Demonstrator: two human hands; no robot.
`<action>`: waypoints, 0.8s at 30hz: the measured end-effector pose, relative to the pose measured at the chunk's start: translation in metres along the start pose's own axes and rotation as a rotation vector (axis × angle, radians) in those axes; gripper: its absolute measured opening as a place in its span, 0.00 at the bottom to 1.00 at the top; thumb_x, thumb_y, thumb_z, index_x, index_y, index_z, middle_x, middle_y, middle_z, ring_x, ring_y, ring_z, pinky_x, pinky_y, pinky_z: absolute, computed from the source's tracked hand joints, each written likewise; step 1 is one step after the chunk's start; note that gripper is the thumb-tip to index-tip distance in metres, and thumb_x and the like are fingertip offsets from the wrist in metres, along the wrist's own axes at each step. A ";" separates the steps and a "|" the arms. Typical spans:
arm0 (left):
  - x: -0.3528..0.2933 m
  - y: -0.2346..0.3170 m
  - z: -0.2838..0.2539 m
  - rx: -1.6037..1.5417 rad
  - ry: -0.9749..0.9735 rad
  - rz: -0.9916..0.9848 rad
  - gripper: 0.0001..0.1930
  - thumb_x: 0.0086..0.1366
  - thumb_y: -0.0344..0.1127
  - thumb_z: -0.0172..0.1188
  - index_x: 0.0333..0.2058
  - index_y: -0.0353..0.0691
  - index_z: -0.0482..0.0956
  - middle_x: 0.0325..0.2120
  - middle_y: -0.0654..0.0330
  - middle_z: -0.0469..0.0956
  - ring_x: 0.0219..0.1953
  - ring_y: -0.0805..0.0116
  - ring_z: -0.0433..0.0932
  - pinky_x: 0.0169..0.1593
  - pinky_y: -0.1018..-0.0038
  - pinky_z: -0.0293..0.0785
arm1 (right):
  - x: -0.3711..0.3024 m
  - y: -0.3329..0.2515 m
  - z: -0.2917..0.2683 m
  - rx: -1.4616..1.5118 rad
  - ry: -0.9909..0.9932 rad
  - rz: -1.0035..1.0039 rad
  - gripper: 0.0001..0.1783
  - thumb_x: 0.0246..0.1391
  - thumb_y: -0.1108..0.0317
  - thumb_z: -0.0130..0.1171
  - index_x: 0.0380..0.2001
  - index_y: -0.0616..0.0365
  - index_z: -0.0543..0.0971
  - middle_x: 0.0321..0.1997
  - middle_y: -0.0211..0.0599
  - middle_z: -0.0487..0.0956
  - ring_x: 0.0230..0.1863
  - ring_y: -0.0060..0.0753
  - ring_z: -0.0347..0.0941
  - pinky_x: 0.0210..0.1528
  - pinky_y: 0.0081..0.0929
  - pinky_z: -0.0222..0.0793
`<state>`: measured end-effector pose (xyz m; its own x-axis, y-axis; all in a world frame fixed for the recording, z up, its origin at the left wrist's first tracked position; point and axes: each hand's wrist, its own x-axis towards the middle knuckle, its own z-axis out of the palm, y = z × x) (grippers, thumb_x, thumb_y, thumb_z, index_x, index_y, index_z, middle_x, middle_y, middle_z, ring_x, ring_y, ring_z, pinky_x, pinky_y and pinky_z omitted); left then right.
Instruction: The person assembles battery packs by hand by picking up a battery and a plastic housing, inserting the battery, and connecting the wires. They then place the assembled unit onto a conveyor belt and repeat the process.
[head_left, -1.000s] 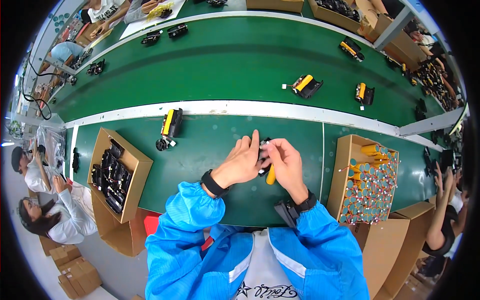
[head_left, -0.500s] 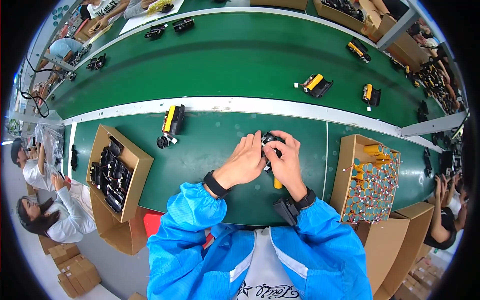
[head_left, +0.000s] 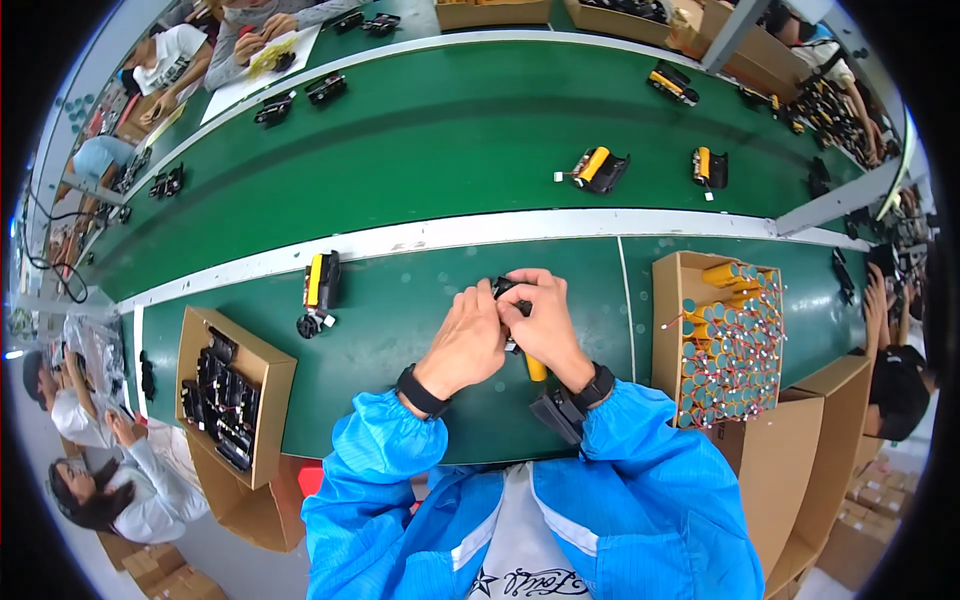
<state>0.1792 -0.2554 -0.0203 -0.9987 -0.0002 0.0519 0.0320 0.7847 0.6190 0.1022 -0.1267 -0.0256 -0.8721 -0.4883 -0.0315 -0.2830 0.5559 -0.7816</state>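
Above the green table, my left hand (head_left: pixel 466 338) and my right hand (head_left: pixel 545 325) meet around a small black plastic part (head_left: pixel 504 287). Both sets of fingers are closed on it and hide most of its shape. Just below my right hand a yellow cylindrical battery (head_left: pixel 537 368) shows; whether it is joined to the black part I cannot tell. Beside my right wrist lies a black plastic housing (head_left: pixel 556 414). Farther left, a black housing with a yellow battery in it (head_left: pixel 321 282) rests on the table, with a round black piece (head_left: pixel 309 326) at its near end.
A cardboard box of black housings (head_left: pixel 270 415) stands at the left. At the right is a cardboard box (head_left: pixel 664 345) of upright yellow batteries with wires. Beyond a white rail (head_left: pixel 450 233), a green belt (head_left: pixel 420 140) carries several assemblies. Other people sit around the far side and edges.
My view has tilted and shifted, so the table things appear farther left. Both hands stay closed around the black part, with the right fingers slightly repositioned.
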 end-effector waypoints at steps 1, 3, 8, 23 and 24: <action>-0.001 -0.001 -0.001 -0.019 0.013 -0.038 0.32 0.56 0.28 0.57 0.56 0.14 0.58 0.42 0.35 0.70 0.45 0.38 0.70 0.50 0.55 0.68 | -0.008 -0.003 -0.007 0.110 0.029 0.017 0.06 0.45 0.71 0.67 0.30 0.56 0.82 0.47 0.36 0.77 0.53 0.42 0.66 0.54 0.36 0.64; 0.001 0.000 -0.002 -0.043 0.026 -0.074 0.32 0.56 0.28 0.57 0.56 0.14 0.58 0.42 0.35 0.69 0.45 0.38 0.70 0.50 0.55 0.68 | -0.025 -0.005 -0.019 0.331 0.082 0.045 0.07 0.46 0.71 0.66 0.32 0.57 0.82 0.44 0.38 0.77 0.50 0.39 0.68 0.51 0.34 0.66; -0.001 0.009 -0.005 -0.070 -0.016 -0.200 0.34 0.60 0.31 0.57 0.59 0.15 0.54 0.46 0.34 0.68 0.49 0.37 0.68 0.55 0.55 0.66 | -0.056 0.017 -0.042 0.616 -0.279 0.425 0.08 0.49 0.75 0.65 0.35 0.59 0.81 0.43 0.40 0.75 0.44 0.35 0.71 0.43 0.29 0.68; -0.006 0.013 0.003 -0.039 -0.047 -0.223 0.38 0.60 0.32 0.57 0.61 0.13 0.49 0.46 0.34 0.66 0.49 0.38 0.67 0.55 0.55 0.66 | -0.037 -0.002 -0.044 0.014 0.137 -0.259 0.21 0.41 0.78 0.68 0.43 0.58 0.83 0.63 0.53 0.68 0.50 0.49 0.76 0.53 0.35 0.72; -0.007 0.012 0.005 -0.033 -0.016 -0.218 0.39 0.58 0.32 0.58 0.61 0.13 0.50 0.45 0.35 0.66 0.48 0.39 0.67 0.54 0.55 0.66 | -0.037 -0.003 -0.043 0.016 0.133 -0.259 0.21 0.41 0.78 0.68 0.43 0.58 0.83 0.63 0.53 0.68 0.50 0.49 0.76 0.53 0.35 0.72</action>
<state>0.1860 -0.2431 -0.0176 -0.9827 -0.1575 -0.0979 -0.1834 0.7466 0.6395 0.1183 -0.0815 0.0042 -0.8165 -0.5194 0.2520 -0.4979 0.4126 -0.7628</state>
